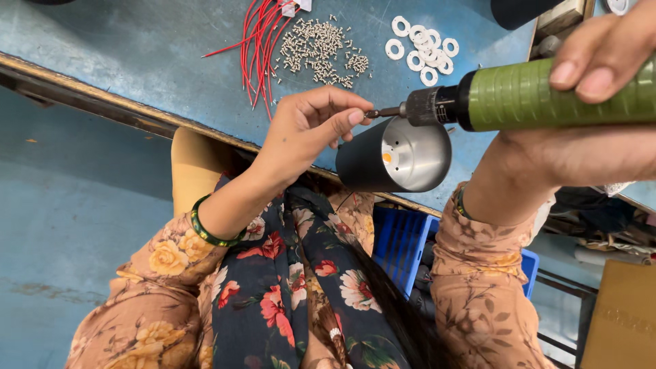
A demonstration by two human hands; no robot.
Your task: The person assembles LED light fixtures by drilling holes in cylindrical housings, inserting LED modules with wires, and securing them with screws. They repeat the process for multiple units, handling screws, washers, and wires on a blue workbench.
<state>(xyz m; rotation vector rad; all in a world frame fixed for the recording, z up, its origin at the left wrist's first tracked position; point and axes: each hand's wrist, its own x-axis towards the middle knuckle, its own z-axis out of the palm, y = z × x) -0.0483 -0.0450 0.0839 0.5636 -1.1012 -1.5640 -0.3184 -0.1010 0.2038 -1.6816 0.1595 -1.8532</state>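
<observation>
Right hand (pixel 601 102) levels green screwdriver (pixel 533 96) — left hand (pixel 307 126) pinches its tip.

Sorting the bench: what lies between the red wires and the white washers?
A pile of small screws lies on the blue table, in the head view.

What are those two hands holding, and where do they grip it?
The right hand grips the green electric screwdriver around its ribbed body. The left hand pinches at the bit tip, probably a small screw, beside the black lamp housing.
</observation>
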